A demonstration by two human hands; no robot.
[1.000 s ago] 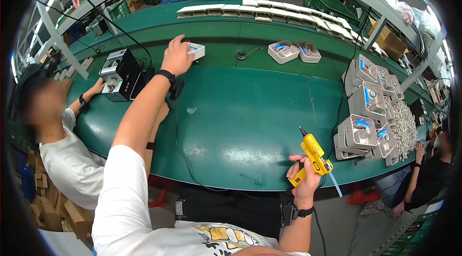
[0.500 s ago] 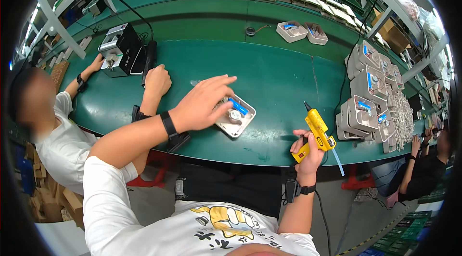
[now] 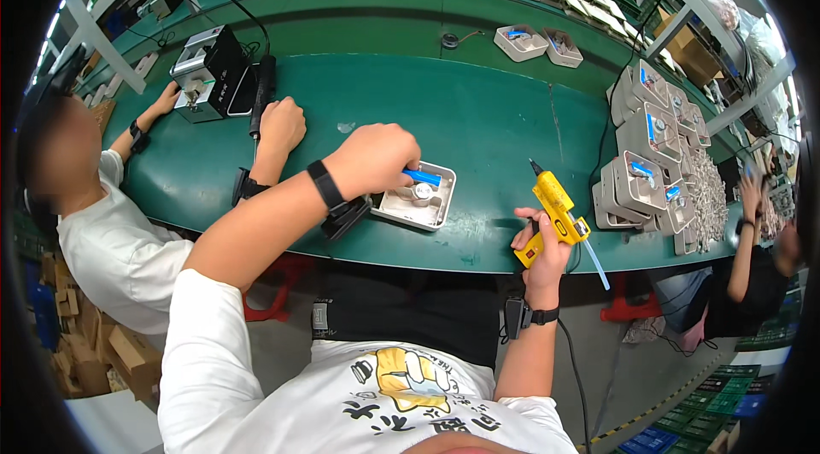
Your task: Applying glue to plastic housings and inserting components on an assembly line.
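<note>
My left hand [image 3: 376, 158] is closed, knuckles up, over the far left part of a small white plastic housing [image 3: 444, 208]. Its fingertips are at the left end of a blue cylindrical battery [image 3: 424, 176] inside; what they pinch is hidden beneath the hand. Near the battery in the housing sits a round silvery part [image 3: 422, 192]. To the right, my right hand [image 3: 547, 247] is wrapped round the handle of a yellow hot glue gun [image 3: 555, 202]. Its dark nozzle points up and away, and a pale blue glue stick [image 3: 597, 263] sticks out of its back.
Stacked white housings with blue batteries [image 3: 653, 138] stand at the right beside a pile of small pale parts [image 3: 707, 206]. Two more housings [image 3: 519, 44] stand at the back. At left, another person's hand [image 3: 282, 123] rests near a black machine [image 3: 213, 78].
My left hand has gone from spread fingers to curled ones over the housing. The housing has turned, its sides now lying straighter across the bench. The glue gun stays in my right hand.
</note>
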